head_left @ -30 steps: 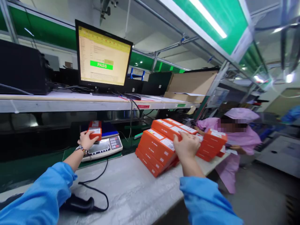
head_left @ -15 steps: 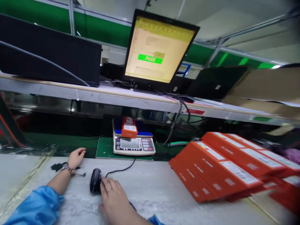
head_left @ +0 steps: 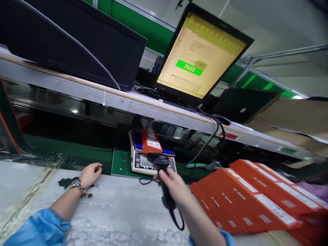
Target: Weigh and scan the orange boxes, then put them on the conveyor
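I have the scanner (head_left: 167,197) in my right hand (head_left: 176,189), fingers clamped round its handle, in front of the scale (head_left: 137,164) bearing a box (head_left: 152,145). My left hand (head_left: 90,175), fingers loosely curled with a gap, is at the bench (head_left: 115,208).

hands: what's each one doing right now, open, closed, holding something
Left hand: partly open, fingers loosely curled, no object visible in it.
Right hand: closed around the handle of the black scanner.
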Action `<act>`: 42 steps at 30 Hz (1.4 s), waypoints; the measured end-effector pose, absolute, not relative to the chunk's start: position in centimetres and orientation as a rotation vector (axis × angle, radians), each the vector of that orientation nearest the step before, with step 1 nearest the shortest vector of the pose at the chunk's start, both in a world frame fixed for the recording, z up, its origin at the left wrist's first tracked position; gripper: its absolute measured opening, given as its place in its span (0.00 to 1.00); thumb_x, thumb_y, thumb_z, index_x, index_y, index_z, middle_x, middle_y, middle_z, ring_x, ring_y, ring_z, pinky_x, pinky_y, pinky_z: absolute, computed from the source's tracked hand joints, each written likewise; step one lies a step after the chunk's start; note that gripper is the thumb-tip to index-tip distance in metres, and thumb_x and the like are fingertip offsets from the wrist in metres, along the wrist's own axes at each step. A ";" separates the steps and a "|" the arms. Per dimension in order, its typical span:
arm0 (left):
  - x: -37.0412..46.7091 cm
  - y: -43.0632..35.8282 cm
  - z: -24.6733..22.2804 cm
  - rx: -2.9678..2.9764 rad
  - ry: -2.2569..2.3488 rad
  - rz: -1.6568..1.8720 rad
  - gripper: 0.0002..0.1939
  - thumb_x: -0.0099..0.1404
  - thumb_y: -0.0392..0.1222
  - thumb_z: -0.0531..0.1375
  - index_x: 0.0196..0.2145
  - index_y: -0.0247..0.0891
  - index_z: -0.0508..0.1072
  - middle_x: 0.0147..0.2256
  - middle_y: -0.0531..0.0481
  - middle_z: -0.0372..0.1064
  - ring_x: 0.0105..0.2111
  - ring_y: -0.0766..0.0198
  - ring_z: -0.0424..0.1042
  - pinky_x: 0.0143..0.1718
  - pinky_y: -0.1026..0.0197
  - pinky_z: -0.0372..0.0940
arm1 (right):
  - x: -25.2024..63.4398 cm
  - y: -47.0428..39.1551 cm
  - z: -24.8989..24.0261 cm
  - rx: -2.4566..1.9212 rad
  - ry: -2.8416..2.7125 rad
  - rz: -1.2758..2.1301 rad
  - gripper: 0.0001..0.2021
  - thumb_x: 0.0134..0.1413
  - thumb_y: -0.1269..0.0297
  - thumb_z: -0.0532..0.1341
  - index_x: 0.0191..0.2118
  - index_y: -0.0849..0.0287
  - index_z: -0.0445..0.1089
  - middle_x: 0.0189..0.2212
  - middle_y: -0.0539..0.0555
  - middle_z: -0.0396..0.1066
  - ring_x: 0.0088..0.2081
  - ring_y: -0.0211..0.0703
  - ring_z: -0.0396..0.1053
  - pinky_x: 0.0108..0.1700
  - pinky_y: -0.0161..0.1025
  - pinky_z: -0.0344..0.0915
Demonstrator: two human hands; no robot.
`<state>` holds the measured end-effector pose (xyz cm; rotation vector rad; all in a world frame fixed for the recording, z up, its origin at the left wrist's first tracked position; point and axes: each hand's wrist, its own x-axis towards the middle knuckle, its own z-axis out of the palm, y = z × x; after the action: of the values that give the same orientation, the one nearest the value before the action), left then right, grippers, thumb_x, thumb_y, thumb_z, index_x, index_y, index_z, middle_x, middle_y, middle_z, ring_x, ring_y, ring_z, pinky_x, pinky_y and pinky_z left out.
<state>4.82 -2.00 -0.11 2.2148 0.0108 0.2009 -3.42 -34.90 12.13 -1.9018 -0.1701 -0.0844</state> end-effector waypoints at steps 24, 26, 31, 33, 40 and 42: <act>4.6 -2.0 0.3 2.424 -0.079 0.116 0.20 0.60 0.46 0.51 0.45 0.38 0.75 0.43 0.46 0.74 0.45 0.57 0.71 0.46 0.59 0.64 | 3.6 -36.0 24.4 -1.642 0.256 0.096 0.18 0.69 0.57 0.54 0.34 0.66 0.72 0.27 0.59 0.71 0.25 0.40 0.68 0.25 0.31 0.67; 4.7 -2.0 0.1 2.412 -0.078 0.132 0.20 0.60 0.46 0.51 0.45 0.39 0.75 0.43 0.46 0.74 0.44 0.57 0.72 0.46 0.58 0.64 | 2.9 -35.5 22.7 -1.815 0.114 0.073 0.18 0.67 0.55 0.55 0.35 0.65 0.72 0.27 0.58 0.71 0.26 0.41 0.69 0.30 0.33 0.68; 4.8 -1.9 -0.1 2.392 -0.072 0.142 0.19 0.61 0.45 0.51 0.44 0.39 0.75 0.43 0.46 0.74 0.44 0.57 0.72 0.47 0.59 0.65 | -1.3 -31.7 12.2 -2.492 -0.522 -0.002 0.24 0.53 0.69 0.63 0.57 0.62 0.66 0.49 0.62 0.69 0.50 0.57 0.67 0.54 0.48 0.63; 4.7 -1.9 -0.1 2.393 -0.074 0.142 0.19 0.61 0.43 0.51 0.45 0.38 0.74 0.43 0.46 0.74 0.44 0.58 0.72 0.47 0.59 0.64 | -2.3 -30.0 7.9 -2.700 -0.787 0.231 0.37 0.47 0.66 0.69 0.63 0.65 0.59 0.53 0.68 0.65 0.52 0.63 0.65 0.55 0.52 0.63; 4.7 -2.0 0.0 2.402 -0.040 0.138 0.18 0.60 0.44 0.53 0.44 0.39 0.75 0.42 0.47 0.74 0.43 0.59 0.72 0.45 0.60 0.65 | 5.2 -28.6 13.3 -2.662 -0.567 -0.416 0.25 0.54 0.56 0.68 0.56 0.57 0.66 0.54 0.61 0.65 0.55 0.57 0.60 0.58 0.51 0.59; 4.9 -2.0 0.1 2.416 -0.033 0.130 0.18 0.61 0.45 0.52 0.44 0.40 0.74 0.42 0.47 0.74 0.43 0.58 0.72 0.45 0.60 0.65 | 9.4 -29.6 17.1 -2.689 -0.246 -0.553 0.28 0.60 0.52 0.61 0.58 0.68 0.62 0.57 0.73 0.56 0.59 0.69 0.51 0.57 0.68 0.49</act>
<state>4.88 -2.03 0.13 2.4155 -0.0331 0.1303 9.42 -29.58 17.08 -2.6887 -0.2459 -0.5531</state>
